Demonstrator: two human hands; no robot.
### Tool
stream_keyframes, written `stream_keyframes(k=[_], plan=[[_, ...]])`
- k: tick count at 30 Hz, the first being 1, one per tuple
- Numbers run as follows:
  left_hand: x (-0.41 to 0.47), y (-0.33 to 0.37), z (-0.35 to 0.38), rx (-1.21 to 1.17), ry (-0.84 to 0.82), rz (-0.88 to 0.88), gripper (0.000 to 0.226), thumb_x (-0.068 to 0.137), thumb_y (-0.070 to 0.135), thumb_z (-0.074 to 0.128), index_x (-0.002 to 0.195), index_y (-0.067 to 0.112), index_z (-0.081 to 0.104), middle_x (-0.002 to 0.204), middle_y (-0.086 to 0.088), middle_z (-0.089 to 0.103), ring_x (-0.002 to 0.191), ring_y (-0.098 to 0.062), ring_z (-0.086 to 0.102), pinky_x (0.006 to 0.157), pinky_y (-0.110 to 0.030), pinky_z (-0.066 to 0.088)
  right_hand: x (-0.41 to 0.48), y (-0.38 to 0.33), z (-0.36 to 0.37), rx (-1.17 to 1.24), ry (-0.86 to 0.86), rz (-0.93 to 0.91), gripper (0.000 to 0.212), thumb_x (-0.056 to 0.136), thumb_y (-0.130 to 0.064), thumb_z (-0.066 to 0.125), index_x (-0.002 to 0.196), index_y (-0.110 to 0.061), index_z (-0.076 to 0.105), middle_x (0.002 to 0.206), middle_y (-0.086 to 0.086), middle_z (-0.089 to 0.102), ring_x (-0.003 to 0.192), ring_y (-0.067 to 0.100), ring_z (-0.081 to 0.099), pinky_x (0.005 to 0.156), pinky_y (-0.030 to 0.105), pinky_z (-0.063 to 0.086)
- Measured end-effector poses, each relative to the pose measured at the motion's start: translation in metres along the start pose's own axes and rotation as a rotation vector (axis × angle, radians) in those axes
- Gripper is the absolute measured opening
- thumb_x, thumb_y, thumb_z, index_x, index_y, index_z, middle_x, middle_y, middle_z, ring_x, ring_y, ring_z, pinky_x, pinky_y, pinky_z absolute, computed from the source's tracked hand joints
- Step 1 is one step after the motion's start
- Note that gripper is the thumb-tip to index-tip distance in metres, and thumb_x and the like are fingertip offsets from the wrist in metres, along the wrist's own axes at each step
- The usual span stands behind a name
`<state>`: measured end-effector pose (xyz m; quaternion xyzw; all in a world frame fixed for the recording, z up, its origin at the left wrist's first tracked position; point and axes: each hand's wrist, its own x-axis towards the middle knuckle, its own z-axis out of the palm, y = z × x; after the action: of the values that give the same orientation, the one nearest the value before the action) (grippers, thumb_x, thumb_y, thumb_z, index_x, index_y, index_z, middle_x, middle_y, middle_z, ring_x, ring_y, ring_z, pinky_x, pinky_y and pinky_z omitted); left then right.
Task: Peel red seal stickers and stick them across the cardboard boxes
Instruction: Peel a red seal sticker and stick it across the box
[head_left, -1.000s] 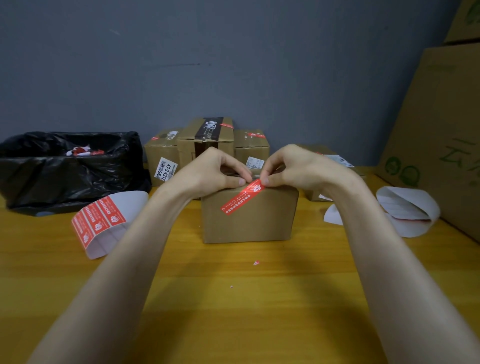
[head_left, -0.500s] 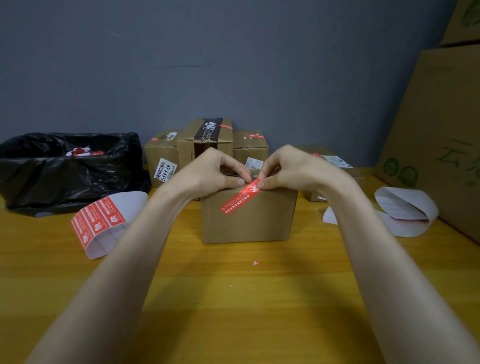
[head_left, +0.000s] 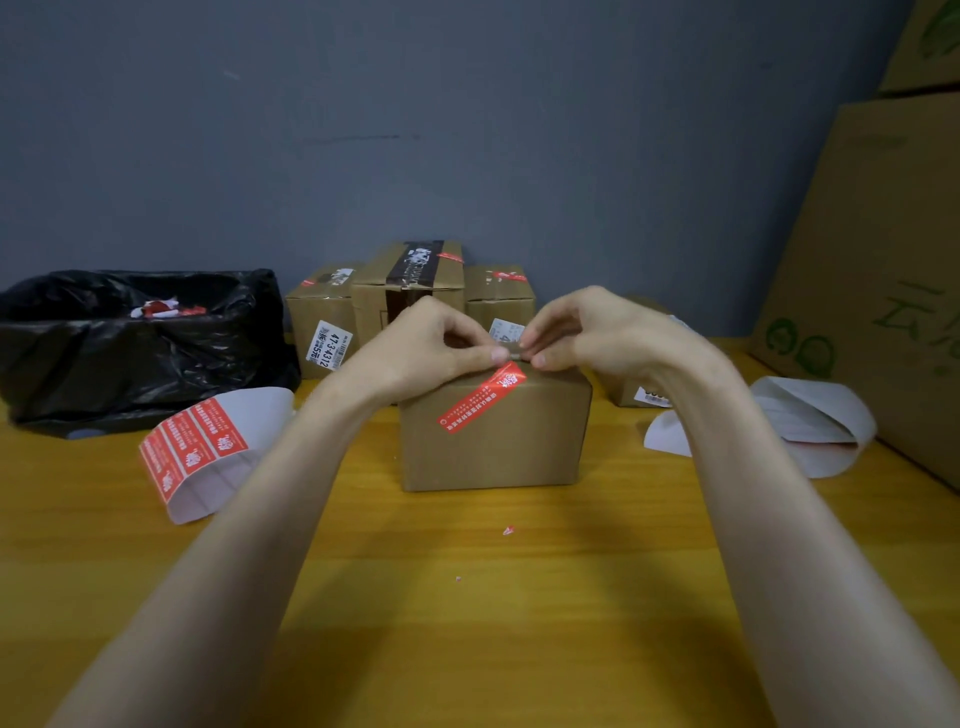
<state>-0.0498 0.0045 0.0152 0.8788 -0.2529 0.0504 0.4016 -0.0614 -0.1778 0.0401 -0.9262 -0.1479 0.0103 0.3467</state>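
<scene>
A brown cardboard box (head_left: 493, 447) stands on the table in front of me. A red seal sticker (head_left: 480, 399) runs diagonally down its front face, its upper end reaching the top edge. My left hand (head_left: 421, 348) and my right hand (head_left: 597, 332) sit over that edge with fingers curled. Their thumb and fingertips meet at the sticker's upper end and pinch it there. The part of the sticker on the box top is hidden by my fingers.
A curled sheet of red stickers (head_left: 202, 447) lies at the left. A black bin bag (head_left: 135, 348) with scraps sits behind it. Several sealed boxes (head_left: 405, 280) stand at the back, white backing paper (head_left: 810, 426) lies at the right, and a large carton (head_left: 883, 270) stands beyond it.
My fingertips have drawn closer together over the box's top edge. The box and the sticker on its front face have stayed where they were.
</scene>
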Motion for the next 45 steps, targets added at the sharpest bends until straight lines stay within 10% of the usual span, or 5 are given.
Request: stream_keyframes(k=[13,22,45], plan=[[0.003,-0.006,-0.005,0.078,-0.004,0.047,0.022,0.083,0.005,0.066,0.083,0.026,0.072,0.101,0.006,0.07,0.097,-0.001,0.061,0.094,-0.024,0.045,0.001,-0.008,0.009,-0.178,0.013,-0.017,0.002,0.082,-0.022,0.071,0.083,-0.019,0.071,0.092,-0.005,0.061,0.089,0.008,0.052,0.063,0.016,0.038],[0.003,-0.008,-0.007,-0.031,-0.091,0.02,0.02,0.081,0.009,0.068,0.091,0.026,0.07,0.096,0.018,0.064,0.088,0.013,0.056,0.074,-0.002,0.041,0.0,-0.005,0.005,-0.116,0.024,-0.015,0.01,0.08,-0.013,0.071,0.09,-0.017,0.07,0.099,-0.001,0.066,0.099,0.014,0.06,0.092,0.032,0.049],[0.002,-0.008,-0.006,-0.054,-0.115,-0.03,0.025,0.084,0.015,0.065,0.106,0.025,0.067,0.1,0.019,0.058,0.088,0.01,0.051,0.069,-0.005,0.038,-0.014,0.003,0.017,0.014,0.111,-0.055,0.009,0.083,-0.016,0.068,0.076,-0.018,0.063,0.102,0.002,0.067,0.098,0.01,0.06,0.087,0.027,0.051]])
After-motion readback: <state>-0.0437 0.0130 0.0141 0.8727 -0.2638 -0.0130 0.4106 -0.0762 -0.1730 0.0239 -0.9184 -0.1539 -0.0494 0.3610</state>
